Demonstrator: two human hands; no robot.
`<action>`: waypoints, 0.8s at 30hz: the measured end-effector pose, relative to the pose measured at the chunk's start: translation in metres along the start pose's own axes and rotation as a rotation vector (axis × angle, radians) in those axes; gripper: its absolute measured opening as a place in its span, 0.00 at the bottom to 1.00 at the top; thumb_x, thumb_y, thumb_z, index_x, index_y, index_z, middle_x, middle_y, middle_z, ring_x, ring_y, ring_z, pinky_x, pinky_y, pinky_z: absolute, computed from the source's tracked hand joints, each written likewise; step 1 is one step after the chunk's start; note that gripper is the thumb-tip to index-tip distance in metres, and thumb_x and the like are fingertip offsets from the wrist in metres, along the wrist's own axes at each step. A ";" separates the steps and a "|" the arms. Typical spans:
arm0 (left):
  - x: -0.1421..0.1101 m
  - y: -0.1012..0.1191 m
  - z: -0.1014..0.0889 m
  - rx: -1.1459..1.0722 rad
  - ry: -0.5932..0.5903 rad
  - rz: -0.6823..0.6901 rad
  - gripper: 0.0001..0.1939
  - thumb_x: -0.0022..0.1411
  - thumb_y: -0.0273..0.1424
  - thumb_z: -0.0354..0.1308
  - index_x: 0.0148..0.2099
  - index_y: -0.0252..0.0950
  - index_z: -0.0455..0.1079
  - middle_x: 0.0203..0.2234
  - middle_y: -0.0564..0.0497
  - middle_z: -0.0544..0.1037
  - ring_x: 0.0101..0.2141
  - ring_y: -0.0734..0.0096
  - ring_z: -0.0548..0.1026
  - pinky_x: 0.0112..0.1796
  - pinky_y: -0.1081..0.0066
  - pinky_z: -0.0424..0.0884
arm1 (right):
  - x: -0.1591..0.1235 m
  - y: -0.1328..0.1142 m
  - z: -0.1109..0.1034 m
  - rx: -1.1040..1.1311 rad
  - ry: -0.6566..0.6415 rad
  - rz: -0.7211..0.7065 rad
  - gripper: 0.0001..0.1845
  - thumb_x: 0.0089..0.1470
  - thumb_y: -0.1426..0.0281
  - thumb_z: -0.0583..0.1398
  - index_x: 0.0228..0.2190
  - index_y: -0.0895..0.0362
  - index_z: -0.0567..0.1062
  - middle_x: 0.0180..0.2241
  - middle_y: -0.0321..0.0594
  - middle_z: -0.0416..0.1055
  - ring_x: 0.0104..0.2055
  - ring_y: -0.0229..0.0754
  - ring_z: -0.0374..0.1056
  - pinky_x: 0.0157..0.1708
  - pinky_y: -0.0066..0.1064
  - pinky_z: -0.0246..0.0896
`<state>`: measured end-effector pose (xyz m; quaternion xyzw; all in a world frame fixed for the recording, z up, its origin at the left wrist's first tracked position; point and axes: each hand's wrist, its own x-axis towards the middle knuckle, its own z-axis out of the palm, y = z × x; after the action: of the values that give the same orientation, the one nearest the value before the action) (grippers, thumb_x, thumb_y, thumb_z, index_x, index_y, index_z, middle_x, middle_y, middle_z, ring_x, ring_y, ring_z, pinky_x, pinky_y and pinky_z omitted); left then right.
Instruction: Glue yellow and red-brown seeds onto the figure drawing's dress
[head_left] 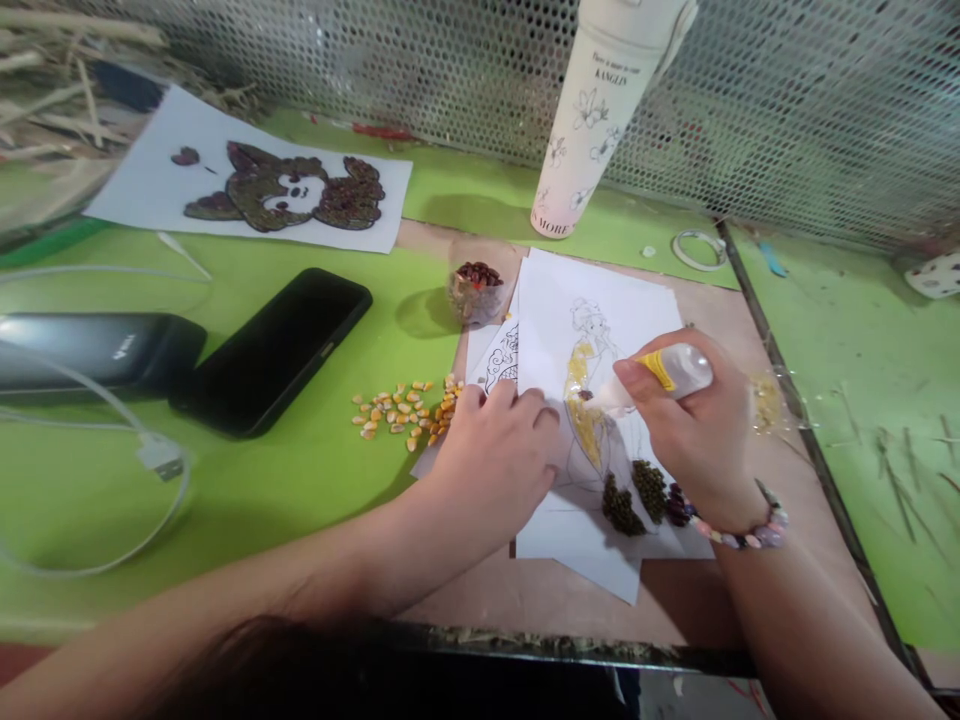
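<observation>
Lying nearest on the drawing sheet, two clumps of green beans sit beside a few dark purple beans, just by the beaded bracelet on the right wrist. The right hand has its grip closed around a squeeze bottle with a yellow label, tilted nozzle-down over the drawn figure, whose robe is partly filled in yellow. Whether the nozzle tip touches the paper is hard to make out. The left hand rests palm down on the sheet's left side, fingers bent; whether its grip pinches anything cannot be told.

Loose corn kernels lie on the green table beside the left hand. Further left are a white cable, a black phone and a dark power bank. A clear cup of reddish-brown beans stands above the sheet's left edge.

Beyond, a finished-looking animal picture lies at left, a pale flask stands behind the sheet, a white ring lies to its right, and perforated mesh closes the rear.
</observation>
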<state>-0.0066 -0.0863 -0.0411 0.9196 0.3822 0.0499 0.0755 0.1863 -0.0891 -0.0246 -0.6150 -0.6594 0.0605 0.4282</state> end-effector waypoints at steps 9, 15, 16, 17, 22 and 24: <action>0.000 0.001 0.000 0.002 0.013 0.000 0.16 0.67 0.37 0.57 0.52 0.34 0.73 0.52 0.43 0.78 0.46 0.51 0.72 0.42 0.50 0.68 | 0.001 0.004 0.001 -0.080 0.011 -0.036 0.15 0.56 0.58 0.64 0.27 0.53 0.68 0.23 0.34 0.67 0.24 0.37 0.63 0.23 0.30 0.57; 0.000 0.002 -0.002 0.015 0.008 0.009 0.15 0.67 0.35 0.55 0.51 0.34 0.74 0.52 0.43 0.77 0.46 0.51 0.72 0.40 0.52 0.67 | -0.001 0.003 -0.006 -0.120 -0.044 -0.014 0.14 0.56 0.57 0.64 0.28 0.53 0.69 0.24 0.36 0.69 0.25 0.39 0.64 0.22 0.30 0.59; 0.000 0.002 -0.002 0.014 0.003 0.009 0.15 0.67 0.35 0.55 0.51 0.34 0.74 0.52 0.42 0.77 0.46 0.51 0.72 0.40 0.52 0.67 | -0.001 0.002 -0.006 -0.126 -0.052 -0.021 0.14 0.56 0.57 0.64 0.28 0.53 0.69 0.24 0.36 0.69 0.25 0.38 0.64 0.22 0.30 0.59; 0.000 0.001 -0.002 0.015 -0.001 0.009 0.15 0.67 0.35 0.55 0.51 0.34 0.74 0.52 0.42 0.77 0.46 0.51 0.72 0.40 0.52 0.67 | -0.001 0.002 -0.007 -0.131 -0.065 -0.028 0.14 0.56 0.57 0.64 0.28 0.53 0.69 0.23 0.35 0.69 0.24 0.38 0.65 0.22 0.30 0.59; 0.000 0.000 -0.002 0.017 -0.019 -0.005 0.15 0.68 0.36 0.55 0.52 0.34 0.73 0.53 0.42 0.77 0.47 0.50 0.72 0.42 0.52 0.67 | -0.004 -0.004 -0.016 -0.090 -0.178 -0.061 0.14 0.56 0.58 0.65 0.28 0.53 0.70 0.21 0.33 0.70 0.21 0.36 0.64 0.21 0.28 0.60; 0.000 0.000 -0.002 0.011 -0.021 -0.006 0.16 0.68 0.37 0.55 0.52 0.34 0.73 0.53 0.43 0.77 0.48 0.50 0.72 0.42 0.52 0.67 | -0.007 -0.005 -0.022 -0.070 -0.241 -0.073 0.14 0.56 0.58 0.65 0.28 0.53 0.70 0.21 0.33 0.70 0.20 0.36 0.64 0.20 0.29 0.60</action>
<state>-0.0069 -0.0861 -0.0389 0.9194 0.3843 0.0379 0.0748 0.1958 -0.1060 -0.0109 -0.5934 -0.7298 0.0953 0.3259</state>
